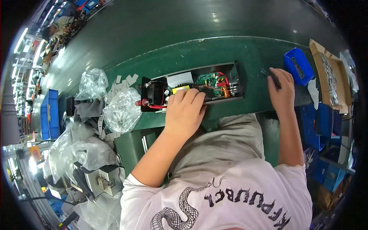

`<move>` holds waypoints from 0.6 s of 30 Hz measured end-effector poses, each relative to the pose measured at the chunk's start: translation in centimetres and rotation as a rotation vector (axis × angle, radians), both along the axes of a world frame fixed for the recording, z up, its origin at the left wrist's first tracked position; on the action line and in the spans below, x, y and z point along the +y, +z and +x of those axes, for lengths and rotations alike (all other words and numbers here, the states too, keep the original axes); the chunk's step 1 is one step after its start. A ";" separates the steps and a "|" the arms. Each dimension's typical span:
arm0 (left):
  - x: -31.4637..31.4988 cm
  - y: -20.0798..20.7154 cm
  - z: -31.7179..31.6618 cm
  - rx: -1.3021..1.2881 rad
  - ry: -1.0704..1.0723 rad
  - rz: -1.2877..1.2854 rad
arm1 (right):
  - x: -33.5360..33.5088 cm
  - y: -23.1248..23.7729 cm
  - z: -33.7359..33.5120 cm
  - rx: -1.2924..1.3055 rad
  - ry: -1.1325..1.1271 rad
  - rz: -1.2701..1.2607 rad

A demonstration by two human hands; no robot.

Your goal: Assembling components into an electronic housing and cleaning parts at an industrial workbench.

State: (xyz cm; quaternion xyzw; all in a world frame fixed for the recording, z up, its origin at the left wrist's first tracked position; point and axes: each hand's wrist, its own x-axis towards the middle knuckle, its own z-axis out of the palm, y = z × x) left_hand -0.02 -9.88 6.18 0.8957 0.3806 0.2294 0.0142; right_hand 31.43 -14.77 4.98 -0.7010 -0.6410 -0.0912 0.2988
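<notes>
Where the table [253, 48] spreads: smooth dk green top, dull sheen.
Open unit [193, 81]: long metal-walled box, ctr, nr table's near edge; holds flat green board [211, 79], red wires [223, 76], ridged copper coil [227, 91]. Step prob. inside work, mid-way.
Clear bag [122, 111]: crinkly plastic, at unit's L end.
Hands: L hand [184, 113] curls over unit's near wall, can't tell if gripping; R hand [283, 86] closed round tool, well apart.
Tool [276, 81]: slim, dk, type unclear; next move seems to need it over unit, L steadying.
</notes>
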 end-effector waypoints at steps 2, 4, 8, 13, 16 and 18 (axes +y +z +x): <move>-0.5 0.3 0.0 0.024 0.001 0.010 | -0.6 3.4 -4.8 -0.052 0.222 -0.015; -0.2 0.9 0.2 0.103 -0.048 -0.014 | -0.7 5.7 -9.2 -0.185 0.424 -0.096; 0.3 0.4 1.1 0.108 -0.028 -0.050 | 0.6 3.0 -11.8 -0.452 0.502 -0.158; 0.8 0.2 0.6 0.148 -0.020 -0.069 | 1.8 2.2 -12.8 -0.479 0.524 -0.160; 1.0 0.0 1.0 0.165 0.000 -0.022 | 2.0 2.2 -13.1 -0.385 0.513 -0.164; 0.6 -0.2 1.2 0.195 -0.005 -0.021 | 1.7 2.3 -13.2 -0.408 0.485 -0.149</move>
